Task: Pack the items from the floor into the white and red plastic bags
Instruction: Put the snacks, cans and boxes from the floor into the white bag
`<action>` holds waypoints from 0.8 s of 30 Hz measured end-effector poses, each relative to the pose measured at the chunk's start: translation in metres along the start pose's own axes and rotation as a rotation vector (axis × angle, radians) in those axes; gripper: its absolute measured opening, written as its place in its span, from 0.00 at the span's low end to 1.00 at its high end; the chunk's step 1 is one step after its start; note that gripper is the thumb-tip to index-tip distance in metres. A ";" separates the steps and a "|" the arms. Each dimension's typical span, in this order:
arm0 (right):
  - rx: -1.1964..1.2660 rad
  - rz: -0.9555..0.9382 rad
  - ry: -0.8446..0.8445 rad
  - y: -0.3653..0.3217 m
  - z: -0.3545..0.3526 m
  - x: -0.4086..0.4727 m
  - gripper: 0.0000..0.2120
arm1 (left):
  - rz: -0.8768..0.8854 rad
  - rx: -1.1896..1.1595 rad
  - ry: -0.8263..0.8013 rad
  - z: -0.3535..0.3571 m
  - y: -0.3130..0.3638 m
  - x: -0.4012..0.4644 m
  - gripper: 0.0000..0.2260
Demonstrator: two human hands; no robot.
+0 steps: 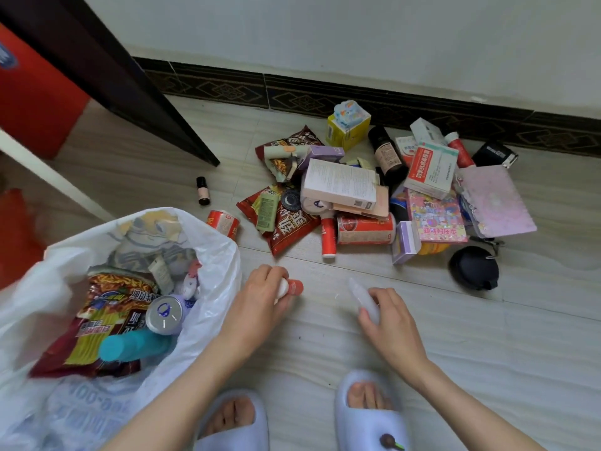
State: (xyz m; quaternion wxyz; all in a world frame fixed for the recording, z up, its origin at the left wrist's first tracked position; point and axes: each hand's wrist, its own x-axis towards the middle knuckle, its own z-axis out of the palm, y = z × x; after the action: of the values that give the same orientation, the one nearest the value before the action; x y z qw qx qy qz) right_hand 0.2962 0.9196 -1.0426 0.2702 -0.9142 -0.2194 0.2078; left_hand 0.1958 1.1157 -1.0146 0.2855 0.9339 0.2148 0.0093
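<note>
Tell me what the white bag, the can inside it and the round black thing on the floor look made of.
White bag: thin plastic film, crinkled, contents showing through. Can: likely aluminium, with a bright silvery top and pull tab. Round black thing: probably matte plastic, smooth and dull; unsure.

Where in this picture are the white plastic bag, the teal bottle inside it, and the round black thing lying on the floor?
white plastic bag point(224, 252): head view, on its right rim.
teal bottle point(135, 345): head view, on the middle of its body.
round black thing point(473, 268): head view, on the centre of its top.
</note>
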 end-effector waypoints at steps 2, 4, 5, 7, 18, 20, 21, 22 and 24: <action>0.036 -0.092 -0.002 -0.031 0.000 -0.001 0.11 | 0.010 -0.040 0.075 -0.020 0.001 -0.016 0.10; 0.081 -0.180 -0.025 -0.064 0.000 0.000 0.10 | -0.030 -0.101 0.178 -0.043 -0.002 -0.033 0.11; 0.108 -0.210 -0.053 -0.081 0.002 0.000 0.09 | -0.061 -0.130 0.233 -0.056 -0.006 -0.042 0.12; 0.165 -0.234 -0.169 -0.117 0.006 0.003 0.08 | -0.105 -0.152 0.350 -0.083 -0.021 -0.061 0.13; -0.356 -0.655 -0.488 -0.260 0.074 0.045 0.13 | -0.505 -0.070 0.502 -0.131 -0.130 -0.094 0.13; -0.426 -0.632 -0.494 -0.269 0.091 0.053 0.12 | -0.502 -0.066 0.456 -0.126 -0.140 -0.088 0.12; -0.470 -0.621 -0.499 -0.271 0.098 0.055 0.13 | -0.495 -0.056 0.427 -0.123 -0.144 -0.086 0.11; -0.514 -0.615 -0.502 -0.271 0.104 0.056 0.13 | -0.489 -0.043 0.396 -0.120 -0.147 -0.083 0.11; -0.565 -0.596 -0.499 -0.269 0.113 0.059 0.13 | -0.500 -0.012 0.316 -0.115 -0.154 -0.077 0.12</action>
State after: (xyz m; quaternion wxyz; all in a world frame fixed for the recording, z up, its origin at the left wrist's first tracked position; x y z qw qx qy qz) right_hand 0.2103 1.1993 -0.9878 -0.0019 -0.7714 -0.5777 0.2667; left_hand 0.0484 1.2600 -0.9927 0.2476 0.8374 0.4798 0.0854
